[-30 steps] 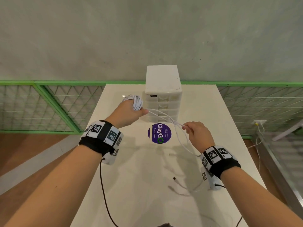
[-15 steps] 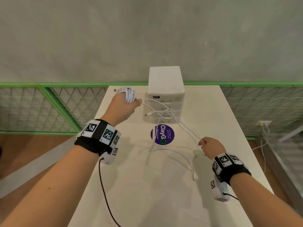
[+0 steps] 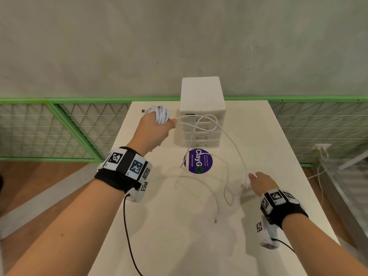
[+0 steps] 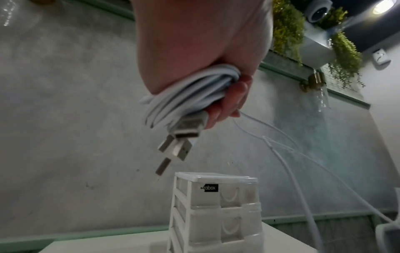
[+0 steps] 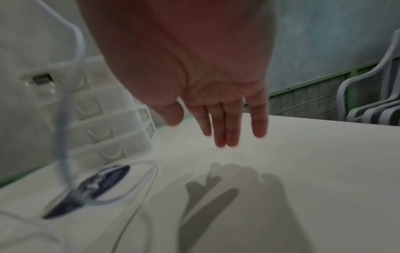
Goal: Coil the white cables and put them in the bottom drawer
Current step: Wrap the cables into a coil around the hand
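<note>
My left hand point(image 3: 166, 124) is raised left of the white drawer unit point(image 3: 202, 108) and grips a coil of white cable point(image 3: 159, 114). In the left wrist view the coil point(image 4: 188, 95) is wrapped in the fist point(image 4: 227, 102), with USB plugs point(image 4: 179, 147) sticking out below. Loose strands point(image 3: 229, 140) run from the coil across the drawer fronts down to the table point(image 3: 278, 156). A loose end point(image 3: 216, 220) lies on the table. My right hand point(image 3: 253, 177) hovers low beside the strands. Its fingers point(image 5: 227, 133) are straight and hold nothing. The bottom drawer point(image 3: 201, 144) is closed.
A round purple sticker point(image 3: 198, 161) lies on the table in front of the drawers. A green mesh railing point(image 3: 59, 126) runs behind and to both sides. Stacked chairs point(image 5: 368, 102) stand off to the right. A wall socket with a cord point(image 3: 322, 146) is at right.
My right hand has moved down and to the right and let go of the strand it pinched. My left hand has lifted the coil further away; the strands now hang slack.
</note>
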The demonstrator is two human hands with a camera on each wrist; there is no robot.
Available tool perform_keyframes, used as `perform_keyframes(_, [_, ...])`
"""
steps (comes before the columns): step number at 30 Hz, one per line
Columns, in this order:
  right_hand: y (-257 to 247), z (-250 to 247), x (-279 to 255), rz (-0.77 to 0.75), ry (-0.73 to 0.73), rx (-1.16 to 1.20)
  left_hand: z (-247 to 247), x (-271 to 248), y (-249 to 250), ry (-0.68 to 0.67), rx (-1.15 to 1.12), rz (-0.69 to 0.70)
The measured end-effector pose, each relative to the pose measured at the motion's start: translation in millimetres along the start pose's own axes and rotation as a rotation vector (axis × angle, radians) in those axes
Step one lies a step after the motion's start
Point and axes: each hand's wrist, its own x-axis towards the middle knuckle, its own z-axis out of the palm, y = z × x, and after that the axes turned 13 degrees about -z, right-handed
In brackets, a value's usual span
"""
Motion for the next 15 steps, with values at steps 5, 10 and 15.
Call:
perform_keyframes(5, [-69,-27,-18,-0.643,0.676,0.362,17,-7,4,-0.046,-0.012,0.014])
perform_keyframes(10, [-132,-55,-46,-1.026,0.896,0.375,31,-12,7,-0.087,0.036,0.017])
perform_keyframes(15, [-133,-46,-26,-0.95,0.68,0.064,38,-13,7,-0.086,-0.021,0.004])
